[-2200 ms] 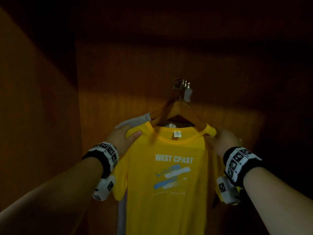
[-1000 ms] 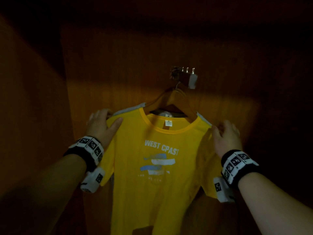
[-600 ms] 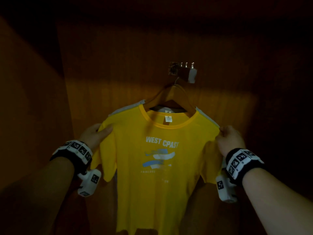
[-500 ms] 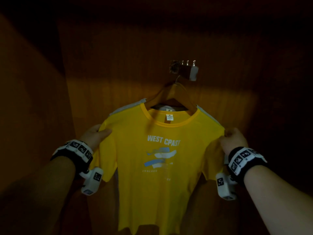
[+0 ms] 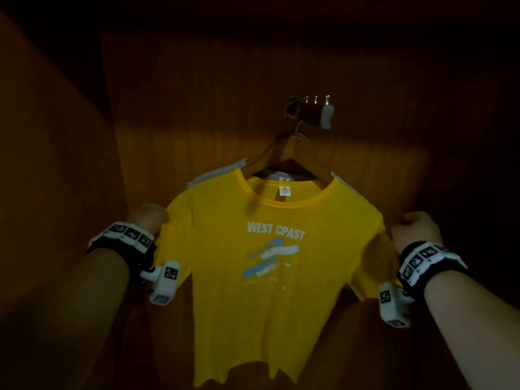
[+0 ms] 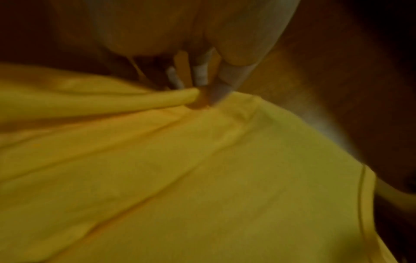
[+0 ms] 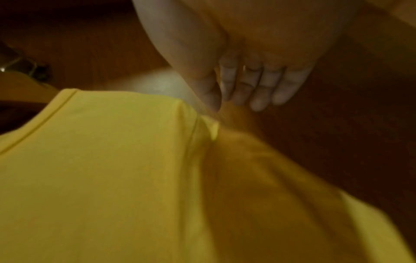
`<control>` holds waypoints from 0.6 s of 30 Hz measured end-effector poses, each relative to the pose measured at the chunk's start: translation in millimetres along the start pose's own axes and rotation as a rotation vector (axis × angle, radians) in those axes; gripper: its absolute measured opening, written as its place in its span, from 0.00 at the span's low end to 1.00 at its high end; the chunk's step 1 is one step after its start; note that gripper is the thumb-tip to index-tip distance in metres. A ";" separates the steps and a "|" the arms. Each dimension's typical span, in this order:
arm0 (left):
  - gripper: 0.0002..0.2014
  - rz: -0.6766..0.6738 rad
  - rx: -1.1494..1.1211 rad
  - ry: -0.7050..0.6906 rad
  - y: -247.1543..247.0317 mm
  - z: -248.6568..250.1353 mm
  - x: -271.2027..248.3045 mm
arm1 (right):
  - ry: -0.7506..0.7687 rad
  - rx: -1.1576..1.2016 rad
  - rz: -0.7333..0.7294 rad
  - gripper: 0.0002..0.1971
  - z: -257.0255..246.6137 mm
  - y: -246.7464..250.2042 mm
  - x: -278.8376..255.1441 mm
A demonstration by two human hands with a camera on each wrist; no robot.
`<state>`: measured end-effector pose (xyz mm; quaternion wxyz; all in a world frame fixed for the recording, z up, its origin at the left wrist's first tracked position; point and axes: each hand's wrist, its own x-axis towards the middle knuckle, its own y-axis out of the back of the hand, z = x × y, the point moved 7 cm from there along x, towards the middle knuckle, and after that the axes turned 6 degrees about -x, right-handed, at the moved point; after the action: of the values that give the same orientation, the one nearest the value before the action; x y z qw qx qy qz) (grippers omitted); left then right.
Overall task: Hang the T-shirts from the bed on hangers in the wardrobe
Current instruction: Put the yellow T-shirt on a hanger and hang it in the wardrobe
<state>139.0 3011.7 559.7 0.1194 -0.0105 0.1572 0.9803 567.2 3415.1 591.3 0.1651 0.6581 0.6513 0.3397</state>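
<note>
Bare forearms, black wristbands (image 5: pixel 135 250), white marker-tagged cameras (image 5: pixel 166 282)

The right hand (image 7: pixel 243 71) pinches a fold at the shoulder seam of the yellow cotton T-shirt (image 7: pixel 108 169) between thumb and curled fingers (image 7: pixel 258 92). Brown wooden wardrobe panelling (image 7: pixel 360 115) lies behind, dim and blurred.

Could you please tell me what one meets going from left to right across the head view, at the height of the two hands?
Brown wooden wardrobe side wall → left hand → yellow "WEST CPAST" T-shirt on its wooden hanger → right hand → dark wooden wardrobe back panel.
</note>
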 end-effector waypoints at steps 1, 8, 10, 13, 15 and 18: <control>0.13 0.086 0.040 -0.034 5.2 10.1 -5.2 | 0.015 -0.021 0.036 0.21 -5.5 5.3 -1.0; 0.15 0.155 0.248 -0.709 -39.7 105.6 -64.2 | 0.401 -0.065 0.003 0.27 -88.4 -6.0 -31.8; 0.17 0.064 0.357 -0.830 -62.4 112.8 -72.9 | 0.478 -0.107 -0.035 0.29 -105.7 -17.3 -45.4; 0.21 0.006 0.422 -0.927 -83.0 107.4 -83.4 | 0.555 -0.142 -0.070 0.32 -117.9 -29.8 -62.0; 0.22 0.016 0.440 -0.922 -88.6 96.8 -83.7 | 0.550 -0.161 -0.076 0.35 -116.9 -35.4 -67.8; 0.32 0.024 0.462 -0.907 -92.4 82.9 -80.3 | 0.543 -0.194 -0.062 0.38 -116.0 -41.0 -72.4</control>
<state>240.4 3104.1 615.0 0.1638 0.4446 0.3025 0.8271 465.5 3322.8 630.3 0.0571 0.5041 0.6558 0.5591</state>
